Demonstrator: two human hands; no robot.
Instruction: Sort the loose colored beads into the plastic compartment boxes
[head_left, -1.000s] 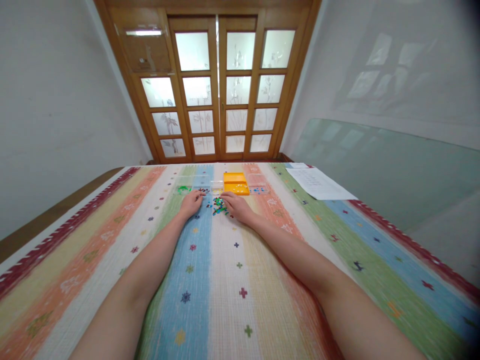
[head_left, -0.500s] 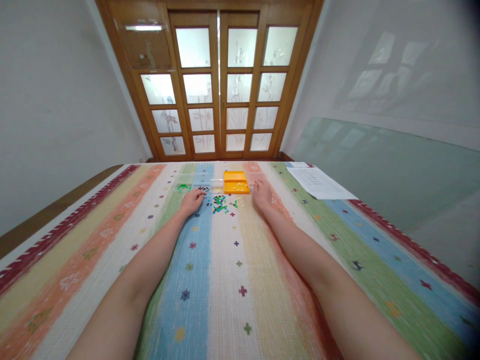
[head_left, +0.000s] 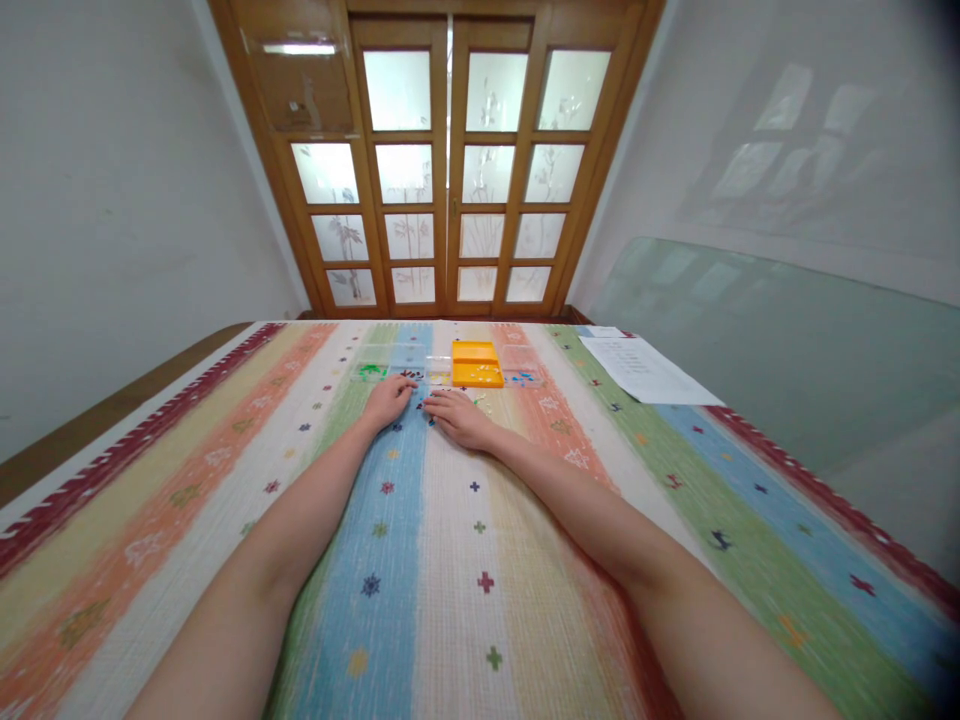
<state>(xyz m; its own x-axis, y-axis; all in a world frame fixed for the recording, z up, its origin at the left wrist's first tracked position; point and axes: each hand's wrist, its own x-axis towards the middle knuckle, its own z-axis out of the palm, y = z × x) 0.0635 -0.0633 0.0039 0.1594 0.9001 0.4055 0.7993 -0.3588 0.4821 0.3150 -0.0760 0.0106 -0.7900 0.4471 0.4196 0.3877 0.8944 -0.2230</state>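
Note:
My left hand [head_left: 388, 402] rests on the cloth just in front of a clear compartment with dark small pieces [head_left: 411, 374]. Its fingers are loosely bent and a little apart, with nothing visible in them. My right hand [head_left: 459, 418] lies over the loose pile of small coloured pieces, palm down, fingers stretched to the left. It hides most of the pile; a few pieces [head_left: 484, 403] show beyond it. Behind the hands stands an open orange box [head_left: 477, 353] with small pale pieces in its near half. Blue pieces [head_left: 521, 378] lie in a clear compartment to its right.
Green pieces [head_left: 371, 372] sit in a clear compartment at the left of the row. Printed paper [head_left: 641, 368] lies at the back right of the striped tablecloth [head_left: 457, 560]. Wooden doors with glass panes [head_left: 487, 174] stand beyond the table.
My right hand has moved left and nearer, from the clear compartment right of the orange box to over the loose pile. The blue pieces there now show. My left hand has hardly moved.

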